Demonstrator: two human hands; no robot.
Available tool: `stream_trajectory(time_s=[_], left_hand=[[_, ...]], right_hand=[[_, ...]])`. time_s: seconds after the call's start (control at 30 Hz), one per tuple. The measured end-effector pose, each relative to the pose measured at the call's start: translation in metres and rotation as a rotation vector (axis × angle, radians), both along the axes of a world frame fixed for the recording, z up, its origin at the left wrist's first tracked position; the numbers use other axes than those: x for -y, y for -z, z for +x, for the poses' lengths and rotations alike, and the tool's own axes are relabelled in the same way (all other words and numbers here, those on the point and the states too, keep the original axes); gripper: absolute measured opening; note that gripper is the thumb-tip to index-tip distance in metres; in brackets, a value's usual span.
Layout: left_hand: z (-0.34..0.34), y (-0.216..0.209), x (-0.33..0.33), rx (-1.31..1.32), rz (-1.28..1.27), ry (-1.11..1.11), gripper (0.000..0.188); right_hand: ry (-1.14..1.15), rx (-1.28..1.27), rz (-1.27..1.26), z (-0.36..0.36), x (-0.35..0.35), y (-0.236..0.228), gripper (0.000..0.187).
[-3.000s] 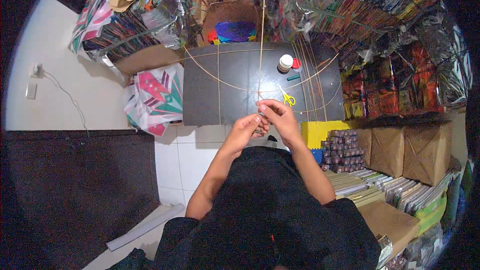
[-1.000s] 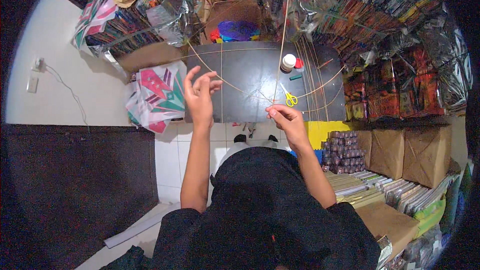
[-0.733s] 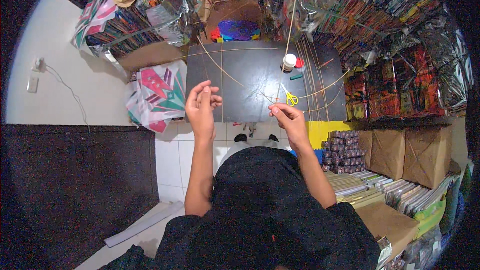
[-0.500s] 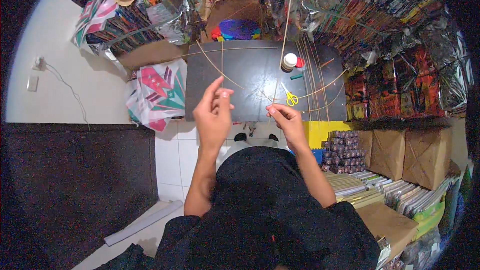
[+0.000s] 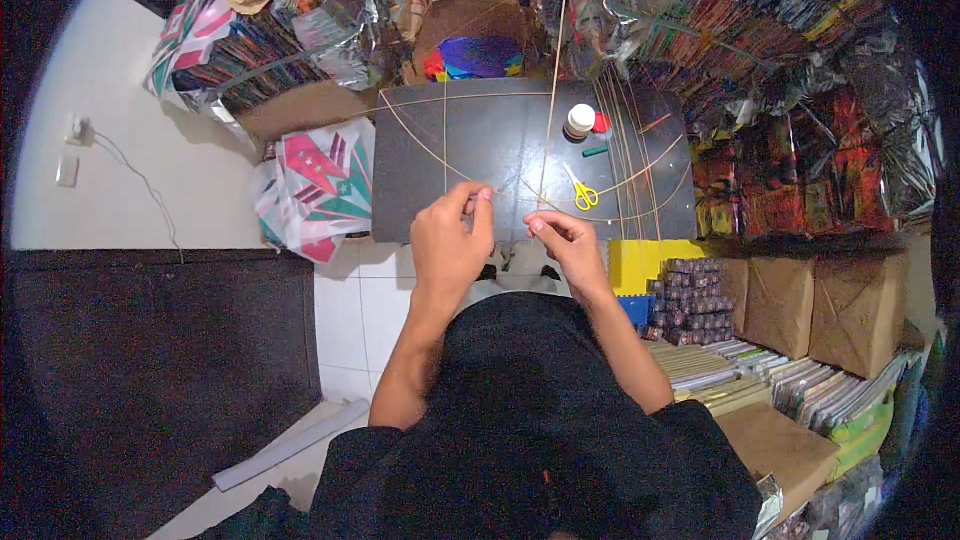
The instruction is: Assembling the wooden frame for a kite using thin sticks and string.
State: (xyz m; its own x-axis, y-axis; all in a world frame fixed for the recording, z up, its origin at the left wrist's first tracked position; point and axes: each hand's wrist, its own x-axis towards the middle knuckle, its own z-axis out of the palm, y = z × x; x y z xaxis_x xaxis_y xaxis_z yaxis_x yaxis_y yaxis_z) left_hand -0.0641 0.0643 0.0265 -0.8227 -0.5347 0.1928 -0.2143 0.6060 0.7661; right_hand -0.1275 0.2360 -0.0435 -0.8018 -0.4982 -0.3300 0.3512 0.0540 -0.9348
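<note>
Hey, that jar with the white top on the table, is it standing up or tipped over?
Upright: the jar's white top faces up toward the camera, its dark side showing below, on the table.

Pink-and-green printed sheets (image 5: 318, 190) beside table (image 5: 490, 130), at left. White plug (image 5: 76, 127) on pale wall (image 5: 110, 70). Small dark packs (image 5: 690, 302) stacked near two brown boxes (image 5: 855, 305) at right. Pale roll (image 5: 290, 447) (long, slim) lies at lower left. Purple-blue bundle (image 5: 478, 57) beyond table.

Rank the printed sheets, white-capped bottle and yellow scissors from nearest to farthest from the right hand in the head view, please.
1. Yellow scissors, beyond the right hand
2. White-capped bottle, farther back
3. Printed sheets, left of the table
</note>
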Motion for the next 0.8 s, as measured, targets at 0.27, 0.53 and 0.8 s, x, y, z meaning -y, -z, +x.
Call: stream_trajectory(time_s=[0.27, 0.53, 0.8], left_hand=[[0.005, -0.028, -0.013, -0.051, 0.010, 0.067, 0.016], [0.010, -0.020, -0.025, 0.021, -0.014, 0.143, 0.019], [0.009, 0.000, 0.006, 0.192, 0.228, 0.068, 0.026]], right_hand=[[-0.019, 0.019, -0.015, 0.001, 0.004, 0.006, 0.024], [-0.035, 0.020, -0.028, 0.001, 0.004, 0.009, 0.024], [-0.045, 0.011, -0.092, 0.005, 0.006, 0.010, 0.023]])
